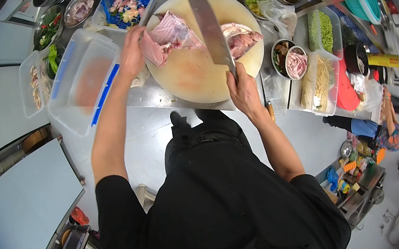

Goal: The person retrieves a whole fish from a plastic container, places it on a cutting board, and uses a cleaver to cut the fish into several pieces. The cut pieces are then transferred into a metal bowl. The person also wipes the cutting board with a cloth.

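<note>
A round cutting board (193, 82) lies on the steel counter before me. My right hand (244, 88) grips the handle of a cleaver (210, 25), whose broad blade points away from me over the board. A large piece of raw fish or meat (173, 34) lies on the board's left half, and my left hand (133, 51) is at its left edge; the fingers are partly hidden, so the grip is unclear. Another raw piece (241, 39), with a dark red inside, lies to the right of the blade, which partly covers it.
An unlidded plastic tub (88, 79) stands left of the board, with a bin of scraps in blue plastic (131, 4) behind. Bowls of meat (296, 63) and greens (256, 0) stand at right, near a tub of noodles (320, 82). A person (385, 134) is at far right.
</note>
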The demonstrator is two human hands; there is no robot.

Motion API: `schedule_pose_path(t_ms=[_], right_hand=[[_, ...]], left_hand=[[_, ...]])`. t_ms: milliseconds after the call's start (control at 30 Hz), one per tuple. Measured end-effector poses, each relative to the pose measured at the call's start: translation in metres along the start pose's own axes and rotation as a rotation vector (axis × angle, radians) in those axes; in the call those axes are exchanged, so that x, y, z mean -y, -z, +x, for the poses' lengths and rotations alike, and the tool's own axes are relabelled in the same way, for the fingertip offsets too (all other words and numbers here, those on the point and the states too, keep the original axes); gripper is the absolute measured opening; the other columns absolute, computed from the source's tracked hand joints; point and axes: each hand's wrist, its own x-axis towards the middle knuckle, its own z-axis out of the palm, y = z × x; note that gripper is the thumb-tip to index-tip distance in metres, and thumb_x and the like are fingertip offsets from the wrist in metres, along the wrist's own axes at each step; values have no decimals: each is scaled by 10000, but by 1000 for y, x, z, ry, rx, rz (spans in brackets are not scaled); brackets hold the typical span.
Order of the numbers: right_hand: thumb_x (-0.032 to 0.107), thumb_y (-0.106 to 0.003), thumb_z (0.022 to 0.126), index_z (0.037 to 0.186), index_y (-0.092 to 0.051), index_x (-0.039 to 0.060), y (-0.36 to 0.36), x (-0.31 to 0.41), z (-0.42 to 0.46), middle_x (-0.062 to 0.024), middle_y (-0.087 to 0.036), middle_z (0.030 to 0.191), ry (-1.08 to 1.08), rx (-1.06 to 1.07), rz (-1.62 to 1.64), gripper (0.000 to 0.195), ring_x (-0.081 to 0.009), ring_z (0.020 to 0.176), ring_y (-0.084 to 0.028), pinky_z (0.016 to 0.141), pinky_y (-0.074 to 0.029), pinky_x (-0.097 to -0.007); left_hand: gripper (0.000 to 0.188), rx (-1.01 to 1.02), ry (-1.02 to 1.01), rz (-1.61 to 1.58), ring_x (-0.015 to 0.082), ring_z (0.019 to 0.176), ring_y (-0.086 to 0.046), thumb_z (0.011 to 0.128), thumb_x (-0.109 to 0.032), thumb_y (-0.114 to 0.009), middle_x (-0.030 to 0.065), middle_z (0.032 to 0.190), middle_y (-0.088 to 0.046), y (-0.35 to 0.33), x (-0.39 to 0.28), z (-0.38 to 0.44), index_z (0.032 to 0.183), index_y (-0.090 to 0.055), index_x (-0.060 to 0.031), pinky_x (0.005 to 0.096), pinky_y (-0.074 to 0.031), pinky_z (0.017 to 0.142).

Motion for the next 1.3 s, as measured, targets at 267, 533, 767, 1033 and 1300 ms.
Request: schedule_pose_path(t_ms=[267,533,767,1033,1300], right_hand=[[87,-604,1009,1339,-516,-31,-55,5,67,-289,-662,722,251,139,-254,362,-484,632,-664,567,-500,-584],[65,-610,1017,1306,-538,-10,-29,14,47,-310,-679,817,315,22,-169,307,-511,688,-658,592,-490,-583],[172,-571,1048,1125,-542,20,-46,-4,38,-271,-676,758,253,91,-346,173,-499,652,-666,611,-538,-607],[73,-604,1055,1236,-563,-63,4,119,37,-258,-715,835,621,-433,70,229,-326,618,-719,531,-525,-373],[171,-559,1050,1085,-564,-58,-70,-31,35,-409,-663,896,226,14,-360,232,-588,864,-658,775,-525,-646]], left_hand=[[838,-376,528,280,287,1051,-749,766,-371,-844,199,1158,-736,-66,-30,-21,1471,-528,-45,377,-603,895],[846,-209,544,-123,397,1195,-677,797,-312,-875,280,1256,-686,-89,-66,-49,1448,-489,66,471,-533,1038],[842,-210,557,-245,437,1260,-591,762,-331,-884,302,1327,-585,-82,-80,-55,1407,-499,49,469,-498,1086],[820,-334,460,-97,402,1177,-652,755,-398,-897,266,1293,-635,-93,-60,-66,1359,-553,37,441,-529,1030],[856,-234,558,-194,422,1217,-605,717,-333,-894,298,1308,-553,-76,-87,-59,1383,-508,42,473,-526,1041]])
